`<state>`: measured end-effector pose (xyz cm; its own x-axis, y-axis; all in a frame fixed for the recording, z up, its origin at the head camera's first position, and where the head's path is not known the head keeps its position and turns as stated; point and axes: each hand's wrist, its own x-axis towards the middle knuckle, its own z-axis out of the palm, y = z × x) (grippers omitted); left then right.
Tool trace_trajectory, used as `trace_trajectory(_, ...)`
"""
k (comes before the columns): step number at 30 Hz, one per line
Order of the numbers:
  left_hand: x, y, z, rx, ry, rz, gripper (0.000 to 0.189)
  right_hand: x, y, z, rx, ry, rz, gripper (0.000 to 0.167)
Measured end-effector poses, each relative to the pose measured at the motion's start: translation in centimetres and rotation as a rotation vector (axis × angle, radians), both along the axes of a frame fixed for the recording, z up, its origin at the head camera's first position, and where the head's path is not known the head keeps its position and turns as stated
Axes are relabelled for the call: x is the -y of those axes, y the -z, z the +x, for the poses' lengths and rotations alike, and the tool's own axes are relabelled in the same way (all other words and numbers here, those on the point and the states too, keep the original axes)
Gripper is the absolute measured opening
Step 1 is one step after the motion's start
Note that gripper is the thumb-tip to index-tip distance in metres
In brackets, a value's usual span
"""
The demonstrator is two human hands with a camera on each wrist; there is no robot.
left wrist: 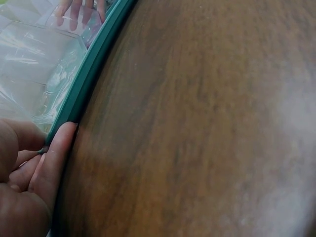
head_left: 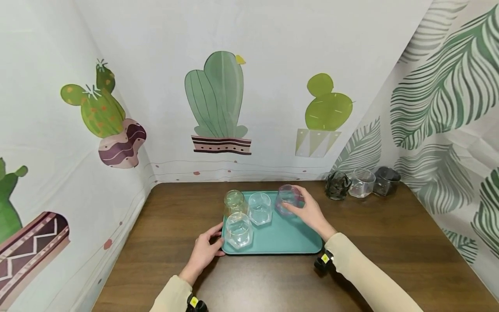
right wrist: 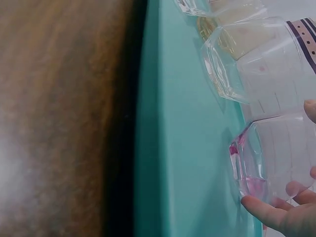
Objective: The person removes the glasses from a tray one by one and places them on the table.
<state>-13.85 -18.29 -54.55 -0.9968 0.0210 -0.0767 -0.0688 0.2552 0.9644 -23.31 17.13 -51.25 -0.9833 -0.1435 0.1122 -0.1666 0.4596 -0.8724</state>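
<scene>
A teal tray (head_left: 284,242) lies on the wooden table. My left hand (head_left: 204,250) grips its left edge near the front corner, thumb and fingers about the rim in the left wrist view. At the tray's back right, my right hand (head_left: 312,212) holds a purple-pink tinted glass (head_left: 287,200) from its right side. In the right wrist view, the base of this pink glass (right wrist: 254,163) is on or just above the tray; I cannot tell which. On the tray's left half stand a yellowish glass (head_left: 235,201), a clear glass (head_left: 260,209) and another clear glass (head_left: 239,232).
At the table's back right stand a dark patterned glass (head_left: 337,185), a clear glass (head_left: 362,183) and a smoky dark glass (head_left: 386,181). Behind the table hangs a white cloth (head_left: 273,108) printed with cacti and leaves. Bare wood (head_left: 265,281) shows in front of the tray.
</scene>
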Motion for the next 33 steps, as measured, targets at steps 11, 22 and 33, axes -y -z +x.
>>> trace_trajectory(11, -0.2, -0.2, 0.2, 0.012, -0.021, 0.004, 0.051, -1.3, -0.2, 2.2, 0.023, 0.021, 0.029, 0.081)
trace_trajectory(22, 0.2, 0.0, 0.2, -0.035, 0.015, 0.015, 0.052, -2.9, -1.1, 4.5, -0.033, -0.008, 0.008, 0.075)
trace_trajectory(33, -0.2, -0.1, 0.1, 0.000, -0.041, 0.003, 0.051, -5.6, -1.4, 6.3, -0.072, -0.009, 0.010, 0.072)
